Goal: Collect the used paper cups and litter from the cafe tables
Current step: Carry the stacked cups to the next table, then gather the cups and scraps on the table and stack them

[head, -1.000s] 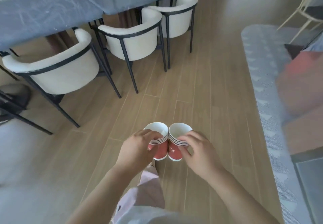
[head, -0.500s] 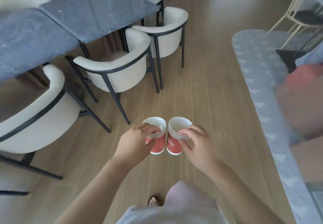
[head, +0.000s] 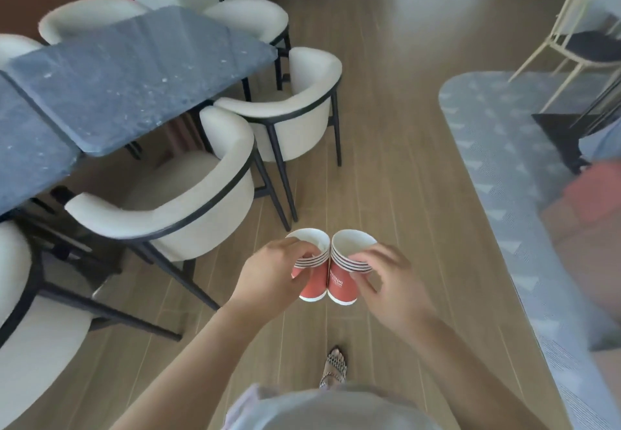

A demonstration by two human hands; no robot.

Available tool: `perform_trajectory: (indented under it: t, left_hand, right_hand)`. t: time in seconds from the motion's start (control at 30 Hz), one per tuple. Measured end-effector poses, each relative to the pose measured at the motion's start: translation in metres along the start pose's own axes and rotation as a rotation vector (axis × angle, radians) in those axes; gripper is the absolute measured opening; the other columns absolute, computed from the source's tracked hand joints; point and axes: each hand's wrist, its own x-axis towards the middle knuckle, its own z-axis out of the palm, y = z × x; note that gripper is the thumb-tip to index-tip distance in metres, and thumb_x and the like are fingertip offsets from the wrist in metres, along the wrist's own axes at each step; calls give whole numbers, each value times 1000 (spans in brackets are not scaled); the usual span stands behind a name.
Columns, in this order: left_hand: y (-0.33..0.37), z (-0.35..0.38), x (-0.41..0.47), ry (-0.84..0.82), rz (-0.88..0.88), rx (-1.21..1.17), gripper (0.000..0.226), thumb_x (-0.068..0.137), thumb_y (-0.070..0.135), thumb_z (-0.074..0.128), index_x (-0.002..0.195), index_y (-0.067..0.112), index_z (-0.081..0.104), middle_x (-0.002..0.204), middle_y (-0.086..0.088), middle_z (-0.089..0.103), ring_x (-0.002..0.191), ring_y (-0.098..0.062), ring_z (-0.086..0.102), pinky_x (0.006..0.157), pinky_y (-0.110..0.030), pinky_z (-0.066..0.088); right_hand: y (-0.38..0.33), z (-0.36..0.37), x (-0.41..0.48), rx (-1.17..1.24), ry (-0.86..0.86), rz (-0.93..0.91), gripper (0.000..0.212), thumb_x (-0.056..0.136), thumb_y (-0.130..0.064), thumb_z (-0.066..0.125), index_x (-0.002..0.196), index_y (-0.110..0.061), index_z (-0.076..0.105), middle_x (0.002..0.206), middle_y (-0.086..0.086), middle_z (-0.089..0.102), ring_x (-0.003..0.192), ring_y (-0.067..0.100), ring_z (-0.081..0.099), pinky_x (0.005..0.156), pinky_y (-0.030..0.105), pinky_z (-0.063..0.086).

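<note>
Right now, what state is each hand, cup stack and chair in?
Left hand: grips the left cup stack near its rims.
Right hand: grips the right cup stack near its rims.
Left cup stack: nested, upright, held in the air, touching the right cup stack.
Right cup stack: nested, upright, top cup looks empty.
Nearest chair: drawn up to the dark table.

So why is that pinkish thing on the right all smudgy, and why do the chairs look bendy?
Head view: the pinkish shape at the right edge is too blurred to identify; the wide-angle lens bows the white chairs and dark table towards the edges; the red cup stacks in the middle look fairly sharp; pale glare washes out the wooden floor at the top.
</note>
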Motion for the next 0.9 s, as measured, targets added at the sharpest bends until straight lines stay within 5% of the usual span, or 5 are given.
perform_trajectory:
  t: [0.47,0.63,0.9]
  left_hand:
    - [3,30,321,-14,27,-42,26,79,17,61,102,27,66,100,10,68,94,-19,61,72,-38,53]
    - [-13,24,469,-19,49,-41,27,77,15,61,102,26,66,98,9,67,84,-20,61,67,-30,50]
    - [-21,-9,683,-40,85,21,28,78,23,60,105,30,64,102,11,68,93,-14,61,73,-33,53]
  right_hand:
    - [149,-26,275,1,0,72,23,75,-5,69,96,-15,66,96,1,63,91,15,58,76,13,37]
    - [197,-29,417,-13,14,44,22,74,-4,70,94,-12,67,94,3,65,89,22,61,75,29,48]
    - [263,-45,618,-41,91,-4,16,71,-6,68,86,-10,66,85,6,66,79,27,62,72,25,43]
